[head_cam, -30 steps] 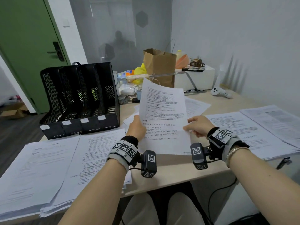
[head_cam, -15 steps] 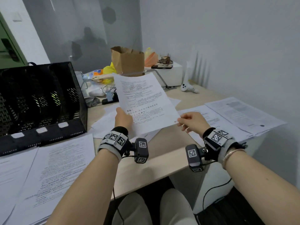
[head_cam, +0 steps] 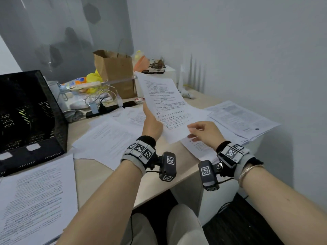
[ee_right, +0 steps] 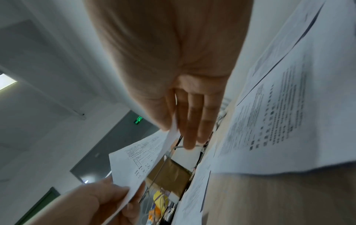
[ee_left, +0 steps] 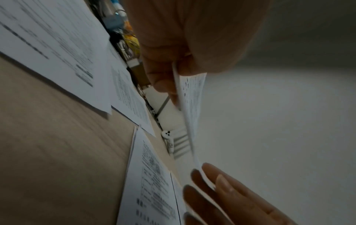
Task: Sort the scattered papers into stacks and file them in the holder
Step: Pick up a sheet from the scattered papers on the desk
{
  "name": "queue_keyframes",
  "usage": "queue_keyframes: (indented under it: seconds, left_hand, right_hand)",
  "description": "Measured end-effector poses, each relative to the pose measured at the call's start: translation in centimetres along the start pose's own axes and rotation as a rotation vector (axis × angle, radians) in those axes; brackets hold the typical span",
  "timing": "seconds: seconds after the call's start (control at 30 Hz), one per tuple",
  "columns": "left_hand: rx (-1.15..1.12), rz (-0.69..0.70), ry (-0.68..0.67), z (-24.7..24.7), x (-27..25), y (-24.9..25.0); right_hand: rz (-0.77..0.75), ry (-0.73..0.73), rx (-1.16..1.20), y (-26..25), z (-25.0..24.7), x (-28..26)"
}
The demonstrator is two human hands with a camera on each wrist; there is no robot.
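Compared with a second ago, my view has swung right: the black holder [head_cam: 30,114] that sat mid-left now sits cut off by the left edge, and the sheet [head_cam: 166,106] has tilted to the right, over the right-hand papers.

From the head camera, my left hand [head_cam: 152,124] grips the sheet's left edge, and my right hand [head_cam: 205,132] pinches its lower right corner, so the sheet is held up above the desk [head_cam: 99,172]. Loose papers [head_cam: 109,137] lie on the desk under it, a stack [head_cam: 242,119] lies to the right, and another page [head_cam: 35,197] lies in front of the holder. A brown paper bag [head_cam: 116,71] stands behind.

From the left wrist camera, my left fingers [ee_left: 159,71] and thumb clamp the sheet [ee_left: 190,97], seen almost edge-on, and the right hand's fingers [ee_left: 221,187] meet its far corner.

From the right wrist camera, the right thumb and fingers [ee_right: 190,115] pinch the sheet's corner [ee_right: 171,134], and the left hand [ee_right: 100,202] holds its opposite edge.
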State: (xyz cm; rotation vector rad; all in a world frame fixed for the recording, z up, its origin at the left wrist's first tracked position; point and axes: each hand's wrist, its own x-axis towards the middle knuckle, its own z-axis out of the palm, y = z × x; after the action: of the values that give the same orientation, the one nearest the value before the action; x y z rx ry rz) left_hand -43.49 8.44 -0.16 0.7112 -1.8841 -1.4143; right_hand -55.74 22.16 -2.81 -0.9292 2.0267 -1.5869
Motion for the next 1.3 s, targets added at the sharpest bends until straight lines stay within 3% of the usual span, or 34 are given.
queue_keyframes:
  seconds: [0.1, 0.27, 0.4, 0.6, 0.83, 0.93, 1.03, 1.13, 1.3]
  left_hand:
    - [0.124, 0.027, -0.132, 2.2, 0.0, 0.3]
    - [0.257, -0.018, -0.088, 4.5, 0.8, -0.8]
    - [0.611, 0.068, -0.264, 6.1, 0.1, -1.8]
    - [0.846, -0.064, -0.521, 8.4, -1.1, -4.5]
    - [0.898, -0.075, -0.607, 9.0, -1.8, -4.5]
    - [0.937, -0.080, -0.666, 8.7, -1.9, -4.3]
    - [0.914, -0.076, -0.652, 8.0, -2.0, -4.6]
    - [0.884, -0.037, -0.586, 7.2, -2.4, -4.5]
    - [0.923, -0.023, -0.502, 3.4, -2.3, -4.1]
  right_hand:
    - [0.028, 0.153, -0.023, 1.2, -2.7, 0.3]
    - [0.111, 0.259, -0.016, 3.1, -6.6, -0.2]
    - [0.198, 0.286, -0.038, 4.3, -8.2, -0.9]
    - [0.309, 0.235, -0.128, 5.7, -8.3, -1.8]
    - [0.372, 0.291, -0.072, 5.9, -8.3, -2.6]
    - [0.385, 0.330, -0.174, 5.9, -8.3, -3.0]
    - [0.293, 0.389, -0.319, 5.3, -7.9, -2.9]
    - [0.207, 0.396, -0.289, 3.6, -6.5, -2.9]
    - [0.161, 0.245, -0.251, 1.1, -2.3, -1.8]
